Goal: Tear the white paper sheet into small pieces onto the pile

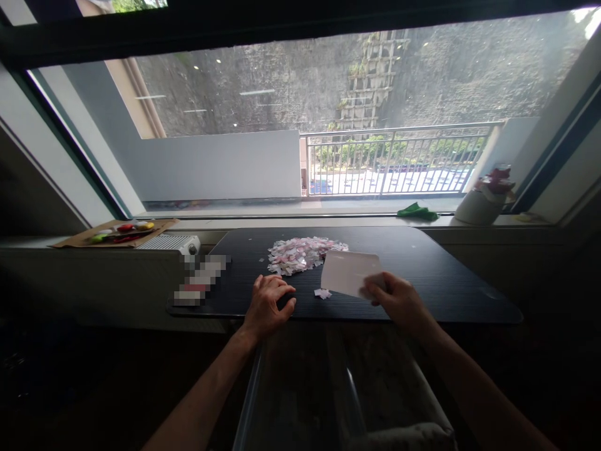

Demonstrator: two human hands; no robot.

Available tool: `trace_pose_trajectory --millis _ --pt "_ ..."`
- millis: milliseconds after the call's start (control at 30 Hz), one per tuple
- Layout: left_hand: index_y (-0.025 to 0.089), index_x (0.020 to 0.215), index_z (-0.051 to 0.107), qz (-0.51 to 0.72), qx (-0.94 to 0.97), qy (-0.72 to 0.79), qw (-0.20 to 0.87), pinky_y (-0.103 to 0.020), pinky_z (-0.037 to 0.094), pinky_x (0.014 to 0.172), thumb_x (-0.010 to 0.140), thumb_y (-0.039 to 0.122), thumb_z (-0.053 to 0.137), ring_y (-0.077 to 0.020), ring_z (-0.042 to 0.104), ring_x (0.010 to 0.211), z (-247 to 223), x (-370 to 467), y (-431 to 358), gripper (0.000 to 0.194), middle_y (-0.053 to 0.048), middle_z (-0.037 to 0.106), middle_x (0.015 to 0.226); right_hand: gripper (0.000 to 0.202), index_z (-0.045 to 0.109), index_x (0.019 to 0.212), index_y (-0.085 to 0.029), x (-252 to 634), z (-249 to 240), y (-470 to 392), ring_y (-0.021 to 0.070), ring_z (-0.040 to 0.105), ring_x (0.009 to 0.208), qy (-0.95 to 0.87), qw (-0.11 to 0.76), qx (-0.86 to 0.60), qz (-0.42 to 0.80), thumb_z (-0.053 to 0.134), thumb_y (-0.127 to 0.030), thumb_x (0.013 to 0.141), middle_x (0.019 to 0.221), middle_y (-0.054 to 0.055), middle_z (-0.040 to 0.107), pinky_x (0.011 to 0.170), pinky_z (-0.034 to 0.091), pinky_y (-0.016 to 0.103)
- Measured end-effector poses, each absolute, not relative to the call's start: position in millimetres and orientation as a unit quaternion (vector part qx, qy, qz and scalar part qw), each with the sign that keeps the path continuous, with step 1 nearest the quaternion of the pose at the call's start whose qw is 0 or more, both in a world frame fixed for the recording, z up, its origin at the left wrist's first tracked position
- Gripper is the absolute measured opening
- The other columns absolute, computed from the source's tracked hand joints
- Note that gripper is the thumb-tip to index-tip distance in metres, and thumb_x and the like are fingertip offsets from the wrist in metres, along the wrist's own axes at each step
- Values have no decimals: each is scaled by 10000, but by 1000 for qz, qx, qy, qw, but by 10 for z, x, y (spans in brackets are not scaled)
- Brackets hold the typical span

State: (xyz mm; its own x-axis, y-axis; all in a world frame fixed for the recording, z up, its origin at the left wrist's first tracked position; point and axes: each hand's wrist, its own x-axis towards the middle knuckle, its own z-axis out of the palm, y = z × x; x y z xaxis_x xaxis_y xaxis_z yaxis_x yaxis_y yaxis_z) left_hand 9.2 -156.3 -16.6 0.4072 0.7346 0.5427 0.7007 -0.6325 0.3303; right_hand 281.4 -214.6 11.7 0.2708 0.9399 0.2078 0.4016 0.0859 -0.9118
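Note:
On the dark table (432, 282) lies a heap of small white and pink paper pieces (300, 254). My right hand (394, 297) pinches the lower right corner of a pale rectangular sheet (350, 272), which is held up just right of the heap and hides part of the tabletop. A few loose paper pieces (322, 293) rest below the sheet's left edge. My left hand (270, 304) is at the table's near side, below the heap, with its fingers curved and apart and nothing in them.
Blurred-out items (200, 282) lie at the table's left end. Behind the table, the windowsill holds a brown board with colourful things (117, 233), a green cloth (417, 212) and a whitish pot (479, 203). A clear container (347, 382) is below the near edge.

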Motion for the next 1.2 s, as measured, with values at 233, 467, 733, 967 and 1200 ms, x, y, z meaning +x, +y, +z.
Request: trace_pose_trajectory --millis 233,467,733,967,1200 --pt "226 889 664 333 839 429 26 -542 223 1056 764 283 560 -250 515 1081 -183 98 -1556 172 -35 657 927 216 646 745 -180 3020 120 -2289 166 587 567 -566 446 -650 242 592 -384 699 647 23 648 511 487 282" --pt "228 883 665 329 839 433 24 -540 234 1053 761 279 556 -247 521 1070 -165 99 -1564 171 -31 658 926 237 646 753 -185 2923 114 -2294 173 599 578 -564 469 -632 249 596 -410 696 658 24 658 527 493 290" --pt "238 879 666 337 837 430 24 -537 223 1062 753 272 573 -247 519 1072 -178 104 -1563 160 -30 653 921 248 649 761 -194 2894 191 -2422 171 592 594 -578 454 -644 211 603 -433 712 665 21 662 530 474 272" --pt "229 889 660 330 839 433 26 -536 218 1065 761 273 567 -243 516 1078 -175 103 -1573 164 -29 647 925 189 649 800 -214 2769 193 -2423 175 602 642 -635 409 -636 159 572 -385 775 701 11 684 615 471 284" --pt "215 900 661 327 839 433 33 -545 202 1069 759 272 570 -246 510 1086 -181 104 -1565 177 -33 645 932 220 655 843 -212 2744 232 -2445 170 606 629 -649 394 -642 107 535 -395 815 730 25 700 599 467 269"
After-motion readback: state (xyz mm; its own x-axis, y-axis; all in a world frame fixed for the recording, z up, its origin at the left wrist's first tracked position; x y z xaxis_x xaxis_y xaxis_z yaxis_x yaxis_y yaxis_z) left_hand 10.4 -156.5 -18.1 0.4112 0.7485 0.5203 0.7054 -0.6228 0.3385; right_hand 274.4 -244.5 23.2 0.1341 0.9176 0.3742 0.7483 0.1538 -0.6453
